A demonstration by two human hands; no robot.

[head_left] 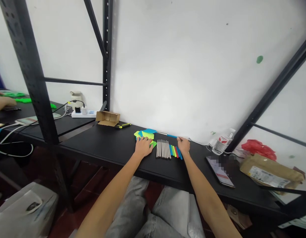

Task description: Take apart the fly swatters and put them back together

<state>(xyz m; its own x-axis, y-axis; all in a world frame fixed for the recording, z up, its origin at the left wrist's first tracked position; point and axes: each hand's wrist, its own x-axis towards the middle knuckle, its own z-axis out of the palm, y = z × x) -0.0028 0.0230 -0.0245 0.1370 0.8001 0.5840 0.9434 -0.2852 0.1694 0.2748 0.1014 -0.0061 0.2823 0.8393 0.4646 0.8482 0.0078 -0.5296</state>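
Observation:
My right hand (184, 145) is closed around the end of the blue handle of a fly swatter (172, 136). A thin metal rod runs left from that handle to a flat blue head lying at the back of a pile. My left hand (143, 147) rests on this pile of flat blue and yellow-green swatter heads (148, 135), fingers apart, partly covering them. Between my hands lies a row of several silver metal rods (163, 149). Just right of the rods, several coloured handles (175, 151) in blue, green, yellow and red lie side by side.
On the black table (98, 145) stand an open cardboard box (108, 118) and a yellow-black cutter (123, 126). At right are a phone (219, 172), a water bottle (222, 142), a brown package (269, 172) and a red bag (259, 148). A power strip (83, 114) lies left, past a rack post.

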